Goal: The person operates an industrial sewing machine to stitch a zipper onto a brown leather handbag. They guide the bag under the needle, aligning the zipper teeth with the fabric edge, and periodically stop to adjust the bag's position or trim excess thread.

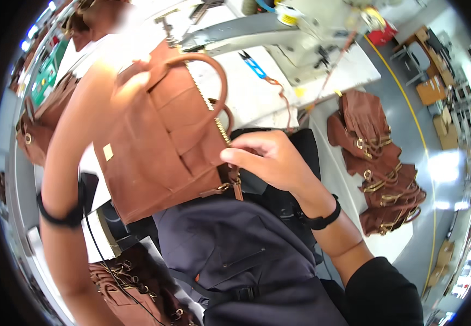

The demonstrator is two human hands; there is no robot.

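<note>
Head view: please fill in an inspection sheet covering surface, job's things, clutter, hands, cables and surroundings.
Surface: white table, partly washed out by glare.
Job's things: brown bag, tilted, with a gold-toothed zip.
Clutter: blue-handled snips with a cord attached; more brown bags heaped at right, others at left and lower left.
Hands: right hand pinches the bag near one zip end; left hand at its upper left, grip unclear in glare.
Cables: thin black cable beside the left forearm.
Surroundings: grey machine arm, grey floor, cardboard boxes.
</note>
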